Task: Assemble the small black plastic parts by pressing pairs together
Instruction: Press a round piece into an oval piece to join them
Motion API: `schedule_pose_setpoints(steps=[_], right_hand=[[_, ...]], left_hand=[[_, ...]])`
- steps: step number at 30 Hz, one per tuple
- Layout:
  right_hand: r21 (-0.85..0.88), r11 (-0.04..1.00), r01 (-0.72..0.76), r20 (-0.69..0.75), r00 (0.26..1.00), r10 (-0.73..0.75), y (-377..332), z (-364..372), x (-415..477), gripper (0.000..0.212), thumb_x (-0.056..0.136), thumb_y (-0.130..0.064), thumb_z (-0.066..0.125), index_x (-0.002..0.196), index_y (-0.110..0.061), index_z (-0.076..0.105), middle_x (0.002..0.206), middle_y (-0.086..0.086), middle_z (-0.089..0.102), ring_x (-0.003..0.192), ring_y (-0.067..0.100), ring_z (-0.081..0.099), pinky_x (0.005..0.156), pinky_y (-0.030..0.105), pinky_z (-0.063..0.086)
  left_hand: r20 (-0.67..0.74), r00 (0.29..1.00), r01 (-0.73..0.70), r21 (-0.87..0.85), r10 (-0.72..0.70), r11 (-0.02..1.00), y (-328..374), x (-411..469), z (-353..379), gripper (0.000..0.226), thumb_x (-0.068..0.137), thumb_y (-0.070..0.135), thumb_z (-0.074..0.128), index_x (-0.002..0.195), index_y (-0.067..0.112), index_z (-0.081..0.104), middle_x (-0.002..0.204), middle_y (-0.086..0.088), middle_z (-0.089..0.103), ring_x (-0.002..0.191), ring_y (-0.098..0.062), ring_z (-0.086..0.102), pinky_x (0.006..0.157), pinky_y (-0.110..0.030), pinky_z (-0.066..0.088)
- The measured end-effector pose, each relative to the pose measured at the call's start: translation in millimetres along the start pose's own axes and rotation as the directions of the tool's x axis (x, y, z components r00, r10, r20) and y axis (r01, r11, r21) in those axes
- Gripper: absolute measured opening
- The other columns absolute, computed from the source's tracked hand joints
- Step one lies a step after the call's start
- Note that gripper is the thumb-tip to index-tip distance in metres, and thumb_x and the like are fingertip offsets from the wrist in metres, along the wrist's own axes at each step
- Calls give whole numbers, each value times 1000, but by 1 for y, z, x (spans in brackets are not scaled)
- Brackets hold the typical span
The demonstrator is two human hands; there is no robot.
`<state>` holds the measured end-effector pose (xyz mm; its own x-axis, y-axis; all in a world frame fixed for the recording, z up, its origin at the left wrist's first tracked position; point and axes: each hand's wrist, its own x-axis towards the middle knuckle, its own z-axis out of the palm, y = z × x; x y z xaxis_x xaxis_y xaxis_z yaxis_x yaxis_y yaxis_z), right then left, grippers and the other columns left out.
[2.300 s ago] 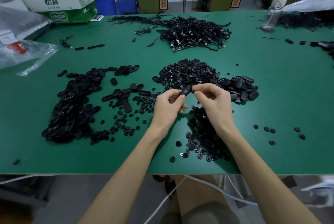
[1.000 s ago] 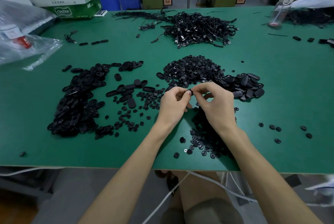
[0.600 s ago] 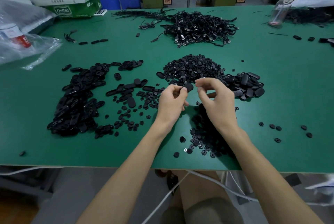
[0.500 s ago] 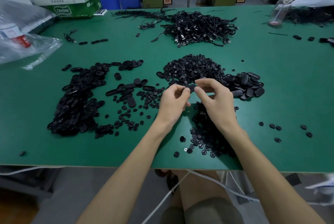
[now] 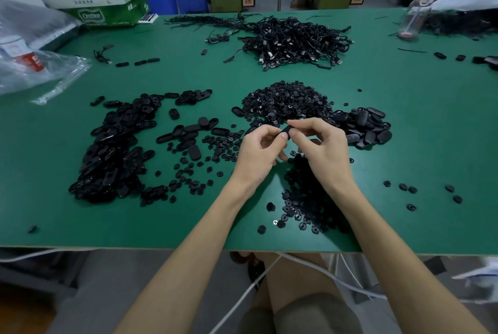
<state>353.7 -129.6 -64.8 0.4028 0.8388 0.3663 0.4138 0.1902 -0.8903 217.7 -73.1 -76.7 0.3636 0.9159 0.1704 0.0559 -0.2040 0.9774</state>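
Note:
My left hand (image 5: 258, 153) and my right hand (image 5: 322, 149) meet above the middle of the green table (image 5: 404, 123). Both pinch one small black oval part (image 5: 285, 133) between thumbs and forefingers. Behind them lies a heap of small round black parts (image 5: 285, 102). A pile of black oval shells (image 5: 369, 126) sits to the right. On the left spreads a big pile of oval pieces (image 5: 113, 150). More round bits (image 5: 304, 199) lie under my right wrist.
A tangle of black cables (image 5: 293, 40) fills the back middle. A green and white carton (image 5: 102, 2) and plastic bags (image 5: 32, 64) stand back left. A clear bottle (image 5: 415, 13) stands back right. Loose round parts (image 5: 420, 191) dot the right side. The front edge (image 5: 134, 247) is near.
My hands briefly drew apart about half a second ago and have closed together again on the small black part. The view shifted slightly; the piles have not moved.

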Motion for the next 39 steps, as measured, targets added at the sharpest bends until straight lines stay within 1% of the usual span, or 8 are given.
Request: schedule_pose_setpoints(steps=[4, 11, 17, 22, 26, 28, 35, 39], right_hand=[[9, 1000, 21, -1, 1000, -21, 1, 1, 0, 16, 94, -10, 72, 105, -19, 78, 99, -4, 75, 90, 6, 69, 83, 23, 54], [26, 999, 27, 11, 1000, -28, 2, 2, 0, 13, 92, -7, 73, 100, -16, 78, 95, -2, 74, 79, 0, 69, 71, 12, 50], [-16, 999, 30, 25, 999, -30, 4, 4, 1, 12, 92, -8, 74, 99, -16, 78, 95, -3, 73, 86, 7, 69, 77, 22, 53], [-23, 1000, 22, 23, 1000, -21, 4, 3, 2, 9, 92, -9, 73, 99, -13, 78, 96, 1, 73, 86, 13, 68, 78, 26, 53], [-24, 1000, 19, 34, 999, -18, 4, 4, 1, 10, 93, -9, 73, 100, -15, 77, 92, 1, 72, 83, 11, 65, 74, 23, 49], [-28, 999, 33, 38, 999, -32, 3, 4, 0, 14, 93, -7, 72, 101, -18, 77, 89, 1, 70, 78, 7, 62, 71, 19, 46], [-2, 999, 43, 24, 999, -43, 1, 5, 2, 22, 93, -2, 68, 95, -21, 78, 93, 7, 70, 85, 20, 63, 77, 33, 52], [-13, 1000, 22, 38, 999, -21, 2, 6, 1, 25, 91, 0, 66, 90, -21, 79, 97, -1, 71, 83, 15, 64, 74, 24, 50]], left_hand=[[1, 1000, -5, -21, 5, 1000, 0, 0, 0, 10, 102, 12, 62, 105, 5, 69, 90, -4, 71, 77, -7, 70, 62, -23, 52], [-2, 1000, -15, -70, 15, 997, 0, 1, 0, 9, 101, 3, 60, 104, 1, 68, 99, -21, 72, 84, -16, 72, 66, -28, 58], [-29, 1000, -7, -23, 6, 1000, -2, 2, 1, 9, 99, 1, 60, 103, -2, 68, 97, -23, 73, 76, -22, 70, 76, -41, 63], [-38, 999, -32, 71, 35, 997, 0, 1, 1, 7, 100, 5, 61, 96, 9, 66, 76, -6, 65, 62, -9, 59, 61, -23, 52], [-26, 999, -25, 106, 28, 994, 0, 1, 2, 5, 100, 7, 60, 98, 8, 64, 77, -4, 61, 68, -16, 55, 65, -35, 50], [-23, 999, -26, 111, 29, 994, 0, 1, 1, 5, 100, 7, 59, 100, 5, 64, 77, -6, 59, 69, -18, 52, 65, -36, 48], [-17, 1000, -24, 52, 25, 998, 2, 1, -1, 10, 101, 9, 64, 105, 1, 69, 72, 0, 62, 60, -8, 56, 58, -21, 48], [-24, 999, -42, 56, 43, 998, 2, 0, -1, 10, 102, 10, 64, 103, 1, 69, 70, 2, 60, 60, -8, 53, 57, -20, 46]])
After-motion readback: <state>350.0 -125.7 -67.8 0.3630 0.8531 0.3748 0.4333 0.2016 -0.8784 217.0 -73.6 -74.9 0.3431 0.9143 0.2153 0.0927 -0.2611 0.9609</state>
